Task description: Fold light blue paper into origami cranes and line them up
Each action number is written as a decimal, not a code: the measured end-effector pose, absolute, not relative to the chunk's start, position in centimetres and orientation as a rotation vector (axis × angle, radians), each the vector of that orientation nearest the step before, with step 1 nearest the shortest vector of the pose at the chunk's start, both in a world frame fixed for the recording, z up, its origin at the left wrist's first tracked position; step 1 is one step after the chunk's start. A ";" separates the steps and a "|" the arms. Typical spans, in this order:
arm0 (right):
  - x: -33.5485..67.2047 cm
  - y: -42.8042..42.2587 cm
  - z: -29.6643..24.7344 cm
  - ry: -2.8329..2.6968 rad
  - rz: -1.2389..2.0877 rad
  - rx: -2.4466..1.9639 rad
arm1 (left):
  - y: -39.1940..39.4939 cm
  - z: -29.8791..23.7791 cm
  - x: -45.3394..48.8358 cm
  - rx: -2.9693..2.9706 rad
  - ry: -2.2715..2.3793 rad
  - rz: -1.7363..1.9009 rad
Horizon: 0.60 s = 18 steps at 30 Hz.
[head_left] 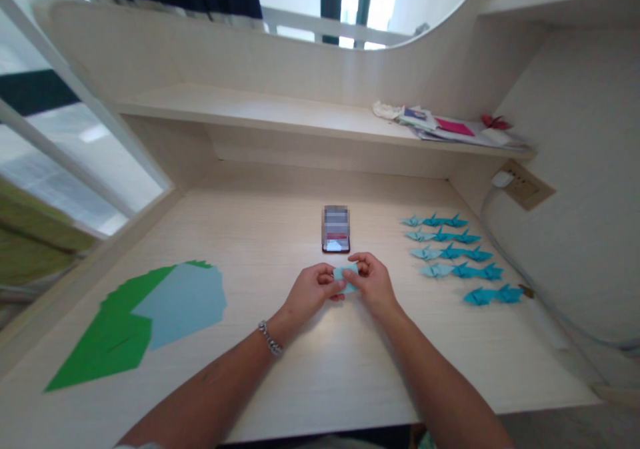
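Observation:
Between my two hands, above the middle of the desk, is a small light blue piece of folded paper (347, 274). My left hand (316, 285) pinches its left side with thumb and fingers. On the right side, my right hand (369, 279) grips it, the thumb lying across its face. The finer folds are too small to make out. Just beyond my hands a phone (336, 230) lies flat, its screen lit. To the right, blue folded paper cranes (453, 253) stand in several short rows, running from pale to darker blue.
Fanned green paper sheets (115, 335) and light blue sheets (187, 302) lie at the desk's left. A shelf (280, 112) along the back carries a pile of papers (440, 125). A charger (503, 179) sits in the right wall socket, its cable (520, 269) hanging along the desk's right side.

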State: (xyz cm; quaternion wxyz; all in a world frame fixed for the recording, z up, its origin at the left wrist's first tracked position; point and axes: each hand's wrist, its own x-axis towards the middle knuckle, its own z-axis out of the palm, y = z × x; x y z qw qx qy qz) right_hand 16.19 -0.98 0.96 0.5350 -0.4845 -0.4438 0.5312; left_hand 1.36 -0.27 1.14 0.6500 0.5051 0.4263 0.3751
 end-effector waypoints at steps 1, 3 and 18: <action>16.2 -0.9 0.9 -1.065 1.268 -1.160 | -0.2 1.1 1.3 1.151 0.965 0.845; 16.4 -0.7 0.6 -1.103 1.269 -1.191 | -0.1 0.9 1.2 1.181 0.976 0.837; 17.2 -0.3 -0.1 -1.270 1.067 -1.278 | 0.0 1.0 1.0 1.240 1.032 0.902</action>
